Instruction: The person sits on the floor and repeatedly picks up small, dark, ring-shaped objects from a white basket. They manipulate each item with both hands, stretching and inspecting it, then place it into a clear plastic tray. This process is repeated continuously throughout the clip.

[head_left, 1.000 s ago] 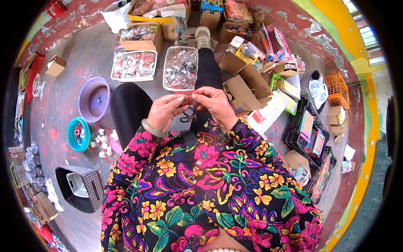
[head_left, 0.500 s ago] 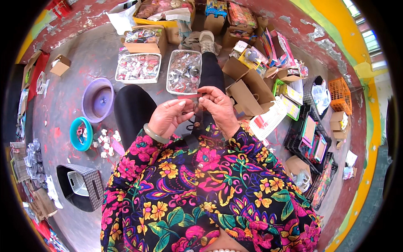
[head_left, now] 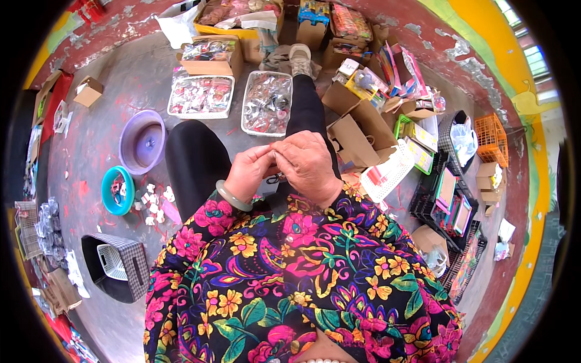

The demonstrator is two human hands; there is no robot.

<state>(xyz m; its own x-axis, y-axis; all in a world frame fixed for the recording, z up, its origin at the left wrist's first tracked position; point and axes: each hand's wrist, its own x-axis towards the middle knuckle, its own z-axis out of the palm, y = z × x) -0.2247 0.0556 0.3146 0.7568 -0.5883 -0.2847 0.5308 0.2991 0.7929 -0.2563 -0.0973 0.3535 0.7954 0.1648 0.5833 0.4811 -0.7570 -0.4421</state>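
My left hand [head_left: 246, 175] and my right hand [head_left: 310, 168] meet above my lap, fingertips pressed together. The right hand lies partly over the left one's fingers, and both are closed in a pinch. Whatever they hold is hidden behind the fingers. A bit of dark cord [head_left: 273, 179] shows just below them. Beyond the hands, a white basket [head_left: 244, 115] full of small clear-wrapped pieces stands beside my outstretched leg. Another white basket [head_left: 171, 111] of wrapped pieces is to its left.
On the left are a purple basin [head_left: 126, 144], a teal bowl [head_left: 110, 204], scattered white pieces [head_left: 152, 204] and a checked bin [head_left: 136, 269]. An open carton [head_left: 363, 136], a white perforated tray [head_left: 396, 172] and a black crate [head_left: 426, 202] stand to the right.
My hands have come together, the right moving left over the left hand's fingers. The thin red strip that showed between them is now out of sight.
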